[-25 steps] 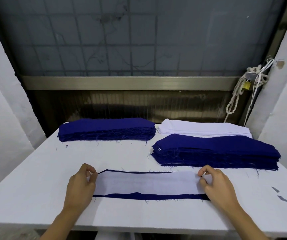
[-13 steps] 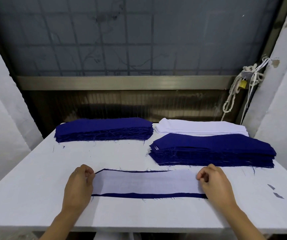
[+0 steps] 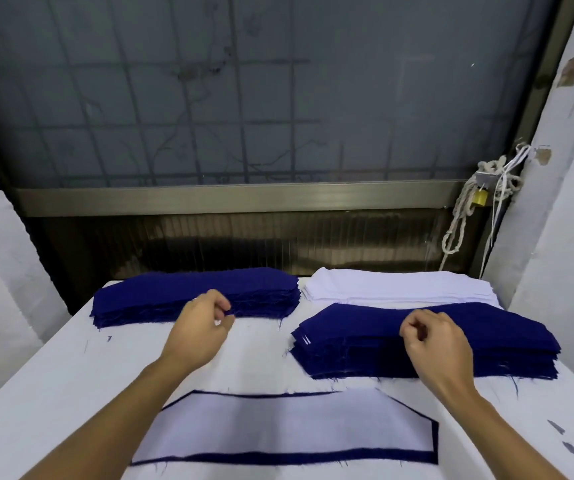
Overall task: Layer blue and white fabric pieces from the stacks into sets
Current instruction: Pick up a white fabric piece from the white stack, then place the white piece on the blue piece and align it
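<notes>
A layered set [image 3: 278, 424], a white piece on a blue piece whose edges show around it, lies flat at the table's near edge. Both hands hover beyond it and hold nothing. My left hand [image 3: 202, 327] has its fingers curled, its fingertips at the front edge of the left blue stack [image 3: 161, 292]. My right hand [image 3: 434, 341], fingers also curled, is over the top of the right blue stack [image 3: 355, 327]. Behind that stack sits the white stack [image 3: 400, 287].
The white table [image 3: 53, 375] stands in a niche with white walls close on both sides and a dark window behind. A rope with a padlock [image 3: 479, 199] hangs at the back right. Small dark scraps [image 3: 555, 426] lie near the right edge.
Both hands let go of the layered set's ends and moved away from me toward the stacks, the left to the left blue stack, the right over the right blue stack. The set stays flat.
</notes>
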The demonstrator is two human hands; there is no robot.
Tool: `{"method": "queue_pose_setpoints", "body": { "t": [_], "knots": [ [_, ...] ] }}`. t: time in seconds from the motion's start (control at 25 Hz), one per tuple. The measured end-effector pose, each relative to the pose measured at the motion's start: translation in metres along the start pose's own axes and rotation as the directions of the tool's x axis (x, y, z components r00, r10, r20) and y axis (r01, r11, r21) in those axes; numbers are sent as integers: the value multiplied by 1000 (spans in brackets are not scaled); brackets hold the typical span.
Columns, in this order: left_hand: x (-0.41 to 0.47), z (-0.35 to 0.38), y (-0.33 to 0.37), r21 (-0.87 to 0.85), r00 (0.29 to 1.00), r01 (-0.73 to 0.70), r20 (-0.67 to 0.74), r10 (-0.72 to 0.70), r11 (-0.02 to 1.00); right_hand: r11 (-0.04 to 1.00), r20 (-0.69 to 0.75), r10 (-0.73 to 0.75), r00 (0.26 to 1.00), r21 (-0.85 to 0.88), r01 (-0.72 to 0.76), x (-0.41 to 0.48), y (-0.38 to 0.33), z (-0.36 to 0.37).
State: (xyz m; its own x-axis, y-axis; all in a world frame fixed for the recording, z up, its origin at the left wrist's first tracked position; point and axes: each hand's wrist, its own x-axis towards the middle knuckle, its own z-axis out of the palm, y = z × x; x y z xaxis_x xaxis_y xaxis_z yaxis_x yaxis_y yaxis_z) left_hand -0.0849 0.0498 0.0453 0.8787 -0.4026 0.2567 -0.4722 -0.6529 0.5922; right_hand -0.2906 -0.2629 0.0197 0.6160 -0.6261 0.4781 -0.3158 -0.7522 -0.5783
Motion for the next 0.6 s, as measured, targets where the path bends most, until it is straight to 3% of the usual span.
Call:
{"method": "queue_pose_setpoints", "body": {
  "t": [0.32, 0.44, 0.6],
  "knots": [
    [125, 88, 95, -122, 981, -62, 176, 83, 991, 998, 240, 29, 970, -69, -13, 115, 4, 51],
    [157, 129, 107, -29, 973, -46, 225, 51, 999, 994, 334, 2, 943, -105, 35, 138, 13, 83],
    [188, 171, 114, 166, 971, -20, 240, -21, 986, 987, 352, -35, 935, -137, 88, 166, 24, 123]
  ]
}}
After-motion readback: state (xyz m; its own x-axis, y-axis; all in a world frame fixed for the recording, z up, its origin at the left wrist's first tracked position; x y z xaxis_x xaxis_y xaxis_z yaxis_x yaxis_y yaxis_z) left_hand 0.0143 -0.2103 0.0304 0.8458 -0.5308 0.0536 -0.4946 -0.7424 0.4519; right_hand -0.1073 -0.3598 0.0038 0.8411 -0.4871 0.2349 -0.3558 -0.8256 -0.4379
